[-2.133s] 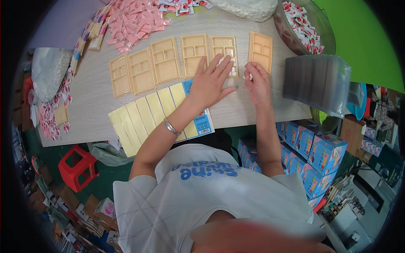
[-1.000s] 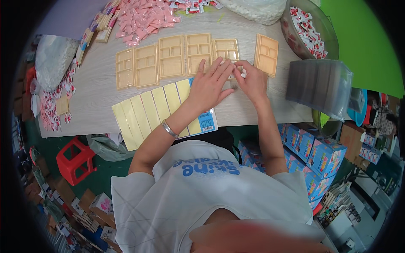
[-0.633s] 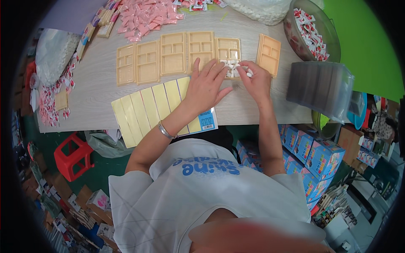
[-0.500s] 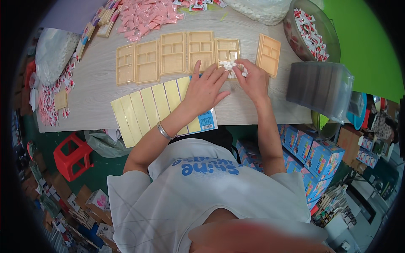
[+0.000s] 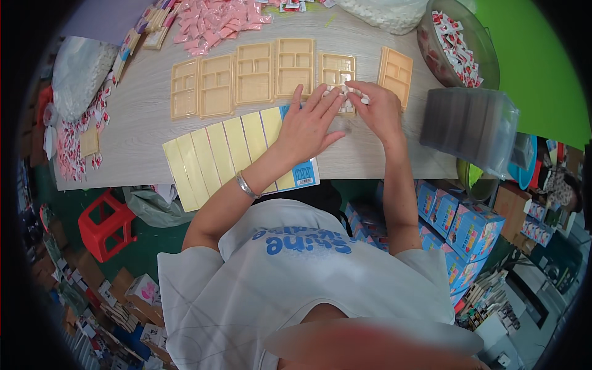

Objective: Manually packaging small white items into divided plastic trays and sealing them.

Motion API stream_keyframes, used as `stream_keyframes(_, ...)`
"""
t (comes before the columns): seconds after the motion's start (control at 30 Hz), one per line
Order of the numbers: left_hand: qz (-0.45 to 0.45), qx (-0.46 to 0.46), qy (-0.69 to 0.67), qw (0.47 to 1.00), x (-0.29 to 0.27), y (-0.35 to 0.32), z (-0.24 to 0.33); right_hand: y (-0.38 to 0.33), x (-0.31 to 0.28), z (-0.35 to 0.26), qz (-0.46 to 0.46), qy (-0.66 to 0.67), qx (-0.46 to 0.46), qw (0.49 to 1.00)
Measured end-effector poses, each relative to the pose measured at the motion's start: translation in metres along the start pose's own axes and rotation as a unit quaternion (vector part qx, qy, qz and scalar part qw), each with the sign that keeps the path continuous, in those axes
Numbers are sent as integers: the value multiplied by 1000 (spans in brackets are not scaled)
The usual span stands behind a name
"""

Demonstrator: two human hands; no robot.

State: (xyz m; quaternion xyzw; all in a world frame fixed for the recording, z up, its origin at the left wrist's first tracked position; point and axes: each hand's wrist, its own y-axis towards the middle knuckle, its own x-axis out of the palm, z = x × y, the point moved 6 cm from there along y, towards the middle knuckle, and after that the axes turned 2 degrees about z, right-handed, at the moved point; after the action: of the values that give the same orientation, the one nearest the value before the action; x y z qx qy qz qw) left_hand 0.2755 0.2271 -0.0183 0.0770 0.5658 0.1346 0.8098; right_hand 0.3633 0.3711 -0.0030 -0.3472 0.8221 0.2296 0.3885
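A tan compartment tray point(image 5: 338, 60) lies in front of me with small white pieces point(image 5: 345, 106) in its near compartment. My left hand point(image 5: 310, 125) lies palm down at the tray's near left side, fingers stretched apart, their tips over the pieces. Over the tray's right side, my right hand point(image 5: 380, 111) pinches small white pieces between thumb and fingers; its palm side is partly hidden. Below my left hand is a sheet of yellow strips with a blue end point(image 5: 303, 174). Another tan tray point(image 5: 395, 73) lies beyond my right hand.
More tan trays point(image 5: 254, 72) stand in a row to the left. Pink packets point(image 5: 216, 24) are heaped at the back. A bowl of red-and-white sachets point(image 5: 459, 52) and a clear plastic bin point(image 5: 467, 126) stand at right. Bags of white pieces point(image 5: 80, 77) sit at left and back.
The tray with the white pieces has shifted slightly right, and both hands have moved right with it. The right fingers have spread a little over the pieces.
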Motion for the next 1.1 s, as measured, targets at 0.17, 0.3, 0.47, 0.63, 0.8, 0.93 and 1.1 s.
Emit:
stream_keyframes(0.17, -10, 9, 8, 1000, 5, 2, -2, 7, 9, 1, -31, -40, -12, 999)
stream_keyframes(0.3, -4, -12, -10, 1000, 9, 5, -7, 6, 17, 4, -41, -42, 23, 998)
stream_keyframes(0.47, -8, 5, 13, 1000, 13, 1, -8, 6, 19, 5, -18, -17, 31, 999)
stream_keyframes(0.63, -40, 3, 30, 999, 11, -2, -3, 4, 23, 40, 26, 183, 83, 979)
stream_keyframes(0.8, -38, -5, -9, 999, 5, 4, 3, -4, 3, 36, 61, 393, 190, 898)
stream_keyframes(0.93, -69, 14, 19, 997, 19, 9, 3, -26, 2, 45, 56, 616, 241, 748)
stream_keyframes(1.1, -53, 4, -19, 998, 18, 10, 2, -47, 11, 24, -46, 836, 149, 526)
